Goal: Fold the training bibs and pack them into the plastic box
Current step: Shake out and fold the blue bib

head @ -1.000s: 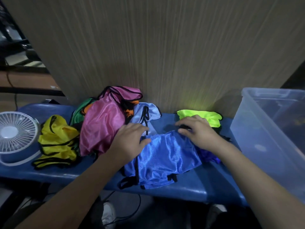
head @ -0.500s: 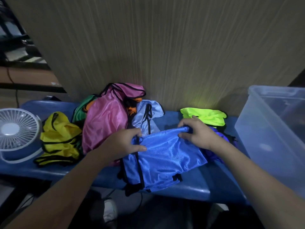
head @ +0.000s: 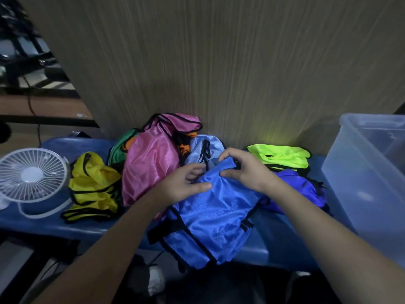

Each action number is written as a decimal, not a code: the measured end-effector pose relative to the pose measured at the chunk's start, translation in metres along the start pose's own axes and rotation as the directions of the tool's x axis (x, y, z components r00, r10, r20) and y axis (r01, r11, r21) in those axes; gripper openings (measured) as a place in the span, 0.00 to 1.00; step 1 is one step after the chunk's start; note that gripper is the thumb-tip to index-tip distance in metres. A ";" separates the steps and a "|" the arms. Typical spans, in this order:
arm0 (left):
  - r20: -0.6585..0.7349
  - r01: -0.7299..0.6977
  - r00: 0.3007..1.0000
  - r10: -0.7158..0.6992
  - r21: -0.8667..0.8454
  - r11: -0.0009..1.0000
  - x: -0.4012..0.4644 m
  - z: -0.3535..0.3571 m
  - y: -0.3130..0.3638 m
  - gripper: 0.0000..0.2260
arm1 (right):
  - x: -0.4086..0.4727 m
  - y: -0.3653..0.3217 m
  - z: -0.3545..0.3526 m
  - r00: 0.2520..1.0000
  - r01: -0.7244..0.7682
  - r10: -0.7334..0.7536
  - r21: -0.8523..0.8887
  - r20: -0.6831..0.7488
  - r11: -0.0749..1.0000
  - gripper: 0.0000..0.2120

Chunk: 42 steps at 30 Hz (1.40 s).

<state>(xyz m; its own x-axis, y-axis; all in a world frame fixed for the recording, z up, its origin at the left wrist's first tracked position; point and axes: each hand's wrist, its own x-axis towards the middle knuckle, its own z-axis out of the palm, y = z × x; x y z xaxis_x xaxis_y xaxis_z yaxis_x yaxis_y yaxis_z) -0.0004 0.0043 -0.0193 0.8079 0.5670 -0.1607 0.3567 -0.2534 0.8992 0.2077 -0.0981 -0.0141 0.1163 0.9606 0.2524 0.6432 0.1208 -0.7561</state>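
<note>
Head camera looks steeply down, close over bench (head: 54,224) (edges perhaps distorted).

The blue bib (head: 210,218) is thin, shiny woven cloth with black trim, and the pink bib (head: 151,165) has a satin sheen. The neon yellow bib (head: 282,155) looks matt. The plastic box (head: 359,185) is frosted and translucent, the fan (head: 32,174) white plastic, the desk (head: 258,249) smooth, glossy blue, the wall panel (head: 241,62) streaked wood-grain.

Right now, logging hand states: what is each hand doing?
Left hand: holding the blue bib, thumb on top.
Right hand: pinching the blue bib's top edge.
</note>
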 end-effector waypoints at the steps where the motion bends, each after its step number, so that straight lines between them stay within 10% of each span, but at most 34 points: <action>1: 0.013 -0.005 1.000 0.006 -0.036 0.999 0.007 0.002 0.003 0.27 | 0.003 -0.003 0.004 1.000 0.016 -0.016 0.003 0.012 1.000 0.14; 8: -0.079 0.000 0.997 -0.003 -0.043 0.999 0.029 0.009 0.004 0.02 | 0.008 0.007 0.005 0.983 -0.182 0.181 0.048 0.026 0.982 0.22; 23: -0.179 0.001 0.977 -0.114 -0.533 0.846 0.014 -0.007 -0.008 0.13 | -0.016 0.005 0.008 0.831 -0.553 0.456 0.544 0.318 0.630 0.16; 30: -0.208 -0.034 0.978 -0.018 -0.245 0.969 0.012 -0.015 -0.009 0.12 | -0.010 0.011 0.008 0.869 -0.485 0.492 0.290 0.055 0.825 0.13; 42: -0.211 0.043 0.973 -0.098 -0.254 0.966 0.009 -0.018 0.000 0.10 | -0.011 0.006 0.006 0.782 -0.556 0.596 0.635 0.181 0.536 0.15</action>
<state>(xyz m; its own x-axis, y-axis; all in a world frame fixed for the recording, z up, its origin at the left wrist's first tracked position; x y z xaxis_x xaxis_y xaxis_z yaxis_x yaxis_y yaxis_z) -0.0012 0.0234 -0.0136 0.6517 0.7417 -0.1588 0.2599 -0.0217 0.9654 0.2054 -0.1064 -0.0250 0.3376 0.8687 -0.3625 -0.2003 -0.3100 -0.9294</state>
